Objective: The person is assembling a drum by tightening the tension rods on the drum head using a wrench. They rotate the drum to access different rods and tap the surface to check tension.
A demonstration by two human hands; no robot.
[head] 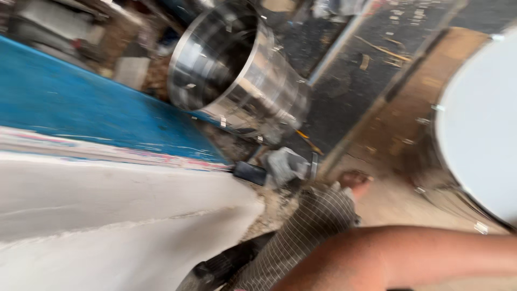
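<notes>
The picture is motion-blurred. Neither of my hands shows. A bare forearm (409, 256) lies across the bottom right, and its hand is cut off by the frame edge; which arm it is I cannot tell. Beside it, a leg in checked cloth (307, 226) stretches out, ending in a bare foot (355, 180) on the ground. A shiny steel drum shell (237, 70) lies on its side at top centre, its open mouth facing left. A drum with a white head (479, 124) fills the right edge.
A blue board (81, 102) slants across the left, with a white surface (107, 215) below it. A small dark block (250, 172) and a grey rag (285, 164) lie near the foot. Dusty ground with wood scraps (377, 51) lies behind.
</notes>
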